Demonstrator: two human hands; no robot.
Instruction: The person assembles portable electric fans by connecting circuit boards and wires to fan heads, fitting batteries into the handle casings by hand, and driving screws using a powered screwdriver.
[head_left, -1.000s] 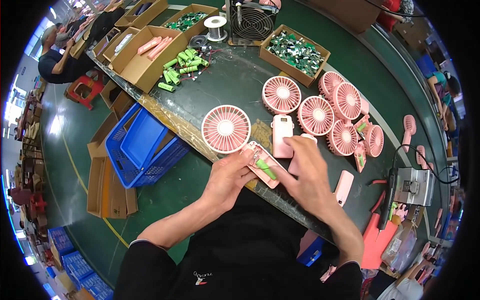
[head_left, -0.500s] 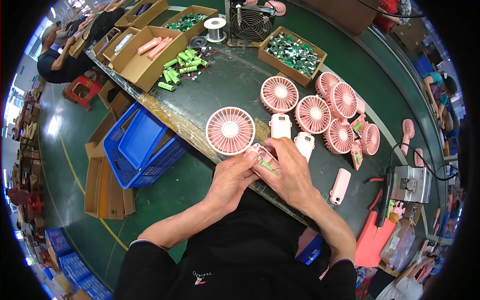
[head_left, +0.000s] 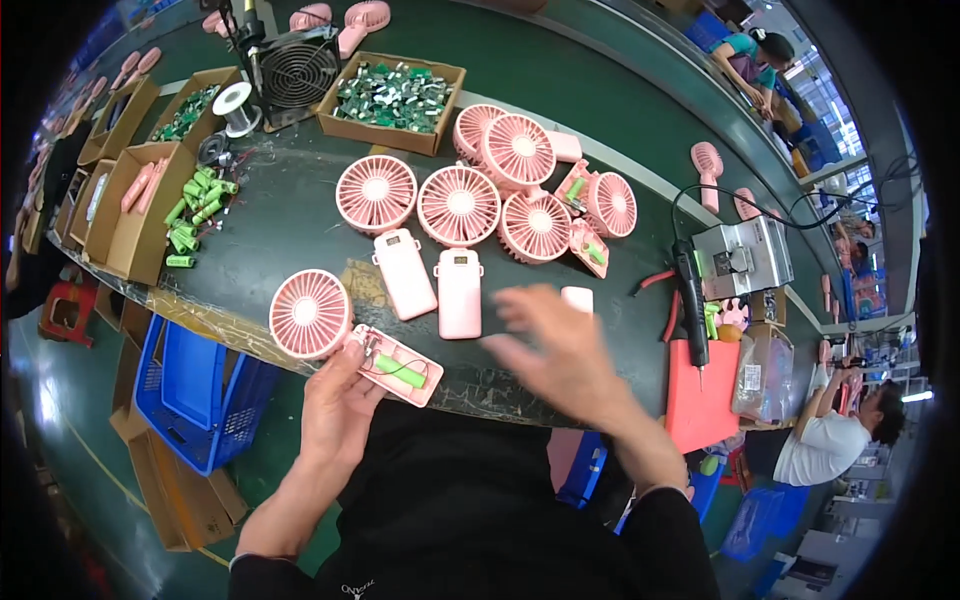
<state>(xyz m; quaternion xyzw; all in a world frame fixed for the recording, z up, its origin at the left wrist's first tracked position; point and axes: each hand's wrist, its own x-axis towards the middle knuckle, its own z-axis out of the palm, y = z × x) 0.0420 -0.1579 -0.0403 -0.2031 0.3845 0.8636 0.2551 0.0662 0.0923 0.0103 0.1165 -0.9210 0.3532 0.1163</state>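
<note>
My left hand point(head_left: 335, 405) grips a pink handheld fan point(head_left: 310, 314) by its opened handle near the bench's front edge. Inside that handle lie a green battery cell point(head_left: 402, 373) and thin wires. My right hand point(head_left: 568, 365), smeared by motion, is over the bench with its fingers apart and nothing visible in them. Just beyond it is a pink handle cover point(head_left: 577, 298), partly hidden by the hand. Two more pink handles point(head_left: 405, 275) lie between my hands, each joined to or beside a fan head; the fingers touch neither.
Several pink fans point(head_left: 535, 225) cluster further back. A carton of circuit boards point(head_left: 390, 105), green cells point(head_left: 190, 215) and a solder spool point(head_left: 233, 105) stand back left. On the right are an electric screwdriver point(head_left: 690, 300), red-handled pliers point(head_left: 672, 310) and a metal box point(head_left: 745, 258).
My right hand has left the opened fan and moved right across the bench. The left hand keeps hold of the fan. The view has turned to the right.
</note>
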